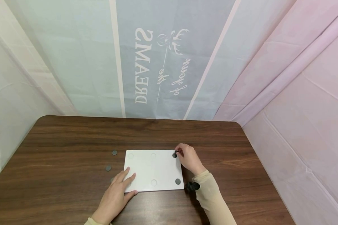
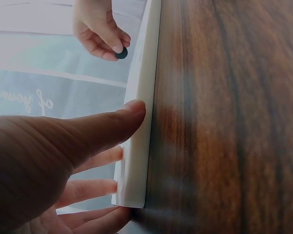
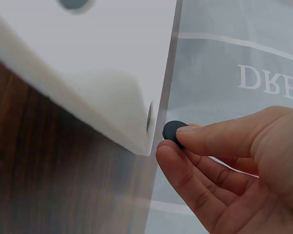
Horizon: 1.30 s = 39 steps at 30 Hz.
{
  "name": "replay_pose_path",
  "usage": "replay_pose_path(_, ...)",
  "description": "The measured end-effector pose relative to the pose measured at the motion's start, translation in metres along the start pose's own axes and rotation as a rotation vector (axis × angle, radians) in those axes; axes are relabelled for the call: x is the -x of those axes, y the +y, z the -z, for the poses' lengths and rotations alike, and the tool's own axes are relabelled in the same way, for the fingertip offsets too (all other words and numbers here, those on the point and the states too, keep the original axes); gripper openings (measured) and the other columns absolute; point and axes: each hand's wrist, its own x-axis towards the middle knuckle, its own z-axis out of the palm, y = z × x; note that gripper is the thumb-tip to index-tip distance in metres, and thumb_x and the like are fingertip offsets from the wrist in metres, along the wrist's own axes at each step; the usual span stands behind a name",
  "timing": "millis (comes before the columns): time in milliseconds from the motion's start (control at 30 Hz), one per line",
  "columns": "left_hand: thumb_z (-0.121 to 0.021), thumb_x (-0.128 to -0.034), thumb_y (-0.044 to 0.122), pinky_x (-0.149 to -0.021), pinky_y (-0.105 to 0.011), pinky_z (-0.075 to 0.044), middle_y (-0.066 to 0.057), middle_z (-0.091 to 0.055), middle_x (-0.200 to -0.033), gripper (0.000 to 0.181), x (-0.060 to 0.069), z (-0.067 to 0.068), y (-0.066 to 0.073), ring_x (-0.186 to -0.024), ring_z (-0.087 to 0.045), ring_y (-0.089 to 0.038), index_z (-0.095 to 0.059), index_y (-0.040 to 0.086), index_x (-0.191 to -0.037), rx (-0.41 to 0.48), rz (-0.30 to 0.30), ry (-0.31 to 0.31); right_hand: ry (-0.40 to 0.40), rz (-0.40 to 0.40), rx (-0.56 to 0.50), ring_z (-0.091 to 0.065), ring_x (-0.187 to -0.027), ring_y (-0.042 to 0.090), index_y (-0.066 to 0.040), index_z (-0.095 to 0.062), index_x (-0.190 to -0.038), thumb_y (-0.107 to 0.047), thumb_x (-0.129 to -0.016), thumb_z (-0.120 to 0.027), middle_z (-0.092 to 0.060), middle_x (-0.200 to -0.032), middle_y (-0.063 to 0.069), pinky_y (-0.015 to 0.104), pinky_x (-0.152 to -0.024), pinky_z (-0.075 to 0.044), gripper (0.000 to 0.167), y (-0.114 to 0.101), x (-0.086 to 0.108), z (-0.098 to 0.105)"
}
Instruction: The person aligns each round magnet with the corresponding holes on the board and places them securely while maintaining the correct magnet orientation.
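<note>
A white rectangular board (image 1: 155, 168) with round recesses lies on the table. One dark round disc (image 1: 178, 181) sits in its near right recess, and another disc (image 1: 174, 155) shows in the far right one. Above that far right corner my right hand (image 1: 188, 157) pinches a small black disc (image 3: 174, 132) between thumb and fingertips, apart from the board in the right wrist view. My left hand (image 1: 114, 193) rests on the board's near left corner, fingers spread over the surface and thumb (image 2: 129, 114) at the near edge. The left hand hides part of that corner.
Left of the board, two dark discs (image 1: 114, 152) lie loose on the brown wooden table (image 1: 73, 150), and a third (image 1: 112, 179) is partly hidden by the left hand. A printed curtain (image 1: 98, 62) hangs behind the table. Something black (image 1: 192, 186) is at the right wrist.
</note>
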Motion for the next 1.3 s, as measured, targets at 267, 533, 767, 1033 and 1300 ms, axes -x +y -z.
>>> replay_pose_path(267,-0.083,-0.0731,0.024,-0.087,-0.056,-0.052,-0.018,-0.050,-0.141,0.055,0.001,-0.002,0.001,-0.124,-0.050,-0.042,-0.066,0.006,-0.123,-0.005,0.005,-0.002,-0.019,0.008,-0.016,-0.057,-0.070,0.012,-0.005,-0.066,-0.091,0.004,-0.085,-0.065,-0.064,-0.081,0.004,0.023,-0.059,-0.049,0.010,-0.005,-0.002,-0.003)
replay_pose_path(533,-0.083,-0.0733,0.024,-0.086,-0.056,-0.052,-0.018,-0.050,-0.141,0.055,0.002,-0.003,0.001,-0.125,-0.049,-0.041,-0.066,0.007,-0.123,0.003,0.012,-0.001,-0.047,0.038,-0.013,-0.055,-0.069,0.010,-0.004,-0.066,-0.091,0.004,-0.086,-0.065,-0.062,-0.080,0.003,0.022,-0.058,-0.047,0.009,-0.008,-0.004,-0.007)
replay_pose_path(767,-0.083,-0.0726,0.023,-0.087,-0.054,-0.052,-0.018,-0.050,-0.140,0.054,0.003,-0.004,0.000,-0.125,-0.050,-0.040,-0.066,0.006,-0.121,0.005,0.005,0.015,-0.056,0.078,0.012,-0.056,-0.071,0.011,-0.005,-0.066,-0.091,0.003,-0.086,-0.066,-0.062,-0.082,0.003,0.023,-0.060,-0.047,0.010,-0.012,-0.006,-0.011)
replay_pose_path(1033,-0.083,-0.0728,0.023,-0.086,-0.055,-0.052,-0.018,-0.050,-0.140,0.054,0.003,-0.005,0.001,-0.125,-0.049,-0.040,-0.066,0.006,-0.122,0.018,0.004,0.015,-0.080,0.108,0.009,-0.057,-0.073,0.011,-0.005,-0.066,-0.092,0.002,-0.088,-0.064,-0.063,-0.084,0.005,0.023,-0.062,-0.049,0.009,-0.018,-0.008,-0.016)
replay_pose_path(1300,-0.083,-0.0724,0.023,-0.086,-0.054,-0.052,-0.018,-0.051,-0.140,0.054,0.004,-0.006,0.000,-0.123,-0.050,-0.040,-0.067,0.006,-0.121,0.007,-0.015,0.038,-0.092,0.136,0.000,-0.059,-0.075,0.013,-0.005,-0.066,-0.093,0.003,-0.088,-0.063,-0.065,-0.087,0.008,0.023,-0.063,-0.050,0.011,-0.023,-0.010,-0.019)
